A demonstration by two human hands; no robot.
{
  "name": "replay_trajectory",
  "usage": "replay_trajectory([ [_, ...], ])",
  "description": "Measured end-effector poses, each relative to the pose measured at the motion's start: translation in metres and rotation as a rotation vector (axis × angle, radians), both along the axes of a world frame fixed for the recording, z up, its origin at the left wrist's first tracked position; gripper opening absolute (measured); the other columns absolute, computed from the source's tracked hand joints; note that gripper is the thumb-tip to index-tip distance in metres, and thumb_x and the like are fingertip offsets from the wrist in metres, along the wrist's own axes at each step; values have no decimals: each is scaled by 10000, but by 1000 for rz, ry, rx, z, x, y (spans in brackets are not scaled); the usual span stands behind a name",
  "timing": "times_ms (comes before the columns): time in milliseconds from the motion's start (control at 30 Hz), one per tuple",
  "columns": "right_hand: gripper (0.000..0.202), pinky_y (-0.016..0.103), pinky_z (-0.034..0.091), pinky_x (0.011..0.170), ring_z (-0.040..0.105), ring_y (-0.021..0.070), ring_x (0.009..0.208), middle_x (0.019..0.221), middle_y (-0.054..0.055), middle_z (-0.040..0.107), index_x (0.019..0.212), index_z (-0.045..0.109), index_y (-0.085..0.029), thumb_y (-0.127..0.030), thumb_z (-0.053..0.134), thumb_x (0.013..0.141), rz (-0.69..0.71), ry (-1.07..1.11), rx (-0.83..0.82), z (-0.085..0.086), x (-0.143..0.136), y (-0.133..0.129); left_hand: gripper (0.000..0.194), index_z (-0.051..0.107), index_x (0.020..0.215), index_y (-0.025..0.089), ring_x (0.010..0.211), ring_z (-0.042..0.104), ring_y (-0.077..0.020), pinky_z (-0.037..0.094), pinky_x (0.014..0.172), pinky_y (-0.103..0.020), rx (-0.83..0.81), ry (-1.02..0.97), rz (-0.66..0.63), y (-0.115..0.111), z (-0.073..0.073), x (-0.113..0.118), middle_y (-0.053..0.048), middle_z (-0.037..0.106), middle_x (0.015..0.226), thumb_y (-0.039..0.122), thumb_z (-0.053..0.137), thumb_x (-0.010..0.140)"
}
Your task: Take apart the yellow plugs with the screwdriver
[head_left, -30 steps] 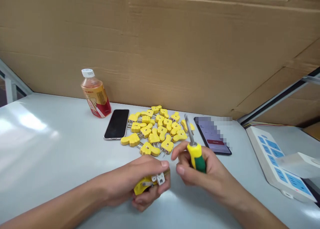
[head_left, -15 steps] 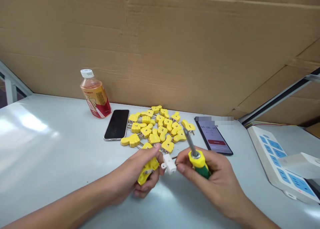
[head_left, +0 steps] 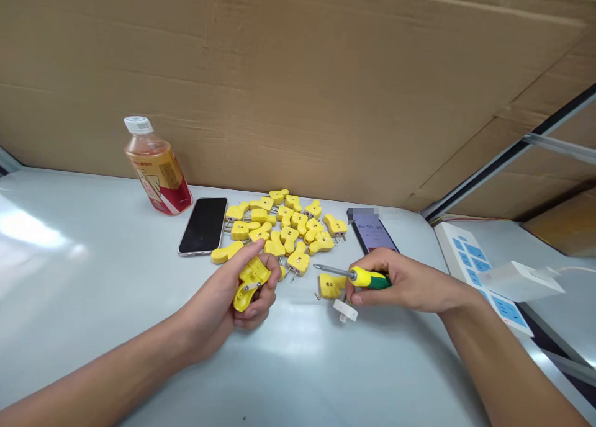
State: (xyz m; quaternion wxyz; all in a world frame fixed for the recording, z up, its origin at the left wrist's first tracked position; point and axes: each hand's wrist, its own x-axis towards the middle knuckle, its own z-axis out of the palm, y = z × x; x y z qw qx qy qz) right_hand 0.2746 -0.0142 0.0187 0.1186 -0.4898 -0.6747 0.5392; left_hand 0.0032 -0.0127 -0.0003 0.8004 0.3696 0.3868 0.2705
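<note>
My left hand [head_left: 218, 303] is wrapped round an opened yellow plug shell [head_left: 250, 281], its hollow side up and a metal prong lying inside. My right hand [head_left: 412, 284] grips a yellow-and-green screwdriver [head_left: 367, 278], the shaft pointing left. Its fingertips also pinch a small white plastic plug insert [head_left: 345, 311] with metal pins, low over the table. Just behind that insert lies another yellow shell piece [head_left: 329, 285], with a small screw [head_left: 317, 296] beside it. Behind both hands is a loose pile of several yellow thumb-shaped plugs [head_left: 288, 238].
A drink bottle [head_left: 158, 166] and a dark-screened phone [head_left: 203, 225] stand and lie left of the pile. To its right is a phone showing a timer [head_left: 372, 231]. A white power strip [head_left: 484, 278] with a charger [head_left: 521, 281] sits far right. Cardboard [head_left: 298, 92] walls the back.
My right hand has moved right and lower with the screwdriver and white insert, away from my left hand. The screwdriver has tipped toward horizontal. A yellow shell piece and screw now show beside it.
</note>
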Motion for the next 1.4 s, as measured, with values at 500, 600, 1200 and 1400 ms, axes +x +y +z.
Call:
replay_trajectory([
  [500,393,246,244,518,303,107,588,612,-62,367,633,547,-196,-507,694,822,86,-150,5,-11,-2,-1,493,507,691,219,429,149,-102,130,448,-238,9,60,28,0,-1,1,62,345,388,579,375,1001],
  [600,379,250,245,507,305,111,579,610,-56,359,636,545,-201,-492,665,848,79,-199,49,-11,-5,-4,495,503,685,221,429,153,-103,132,452,-239,14,72,37,-1,-1,1,61,338,383,595,397,990],
  [1200,351,217,303,433,338,95,486,595,-106,411,1101,539,-248,-539,647,939,-196,124,197,-2,-13,-14,376,581,903,206,511,257,-108,238,448,-192,71,-133,28,2,-4,-2,14,500,631,507,391,1023],
  [1400,197,262,569,579,701,191,666,760,48,763,864,792,-237,-408,814,769,-286,77,547,6,-21,-17,421,629,883,162,595,355,-125,348,481,-213,103,-207,92,0,-2,-4,-29,524,773,542,467,965],
])
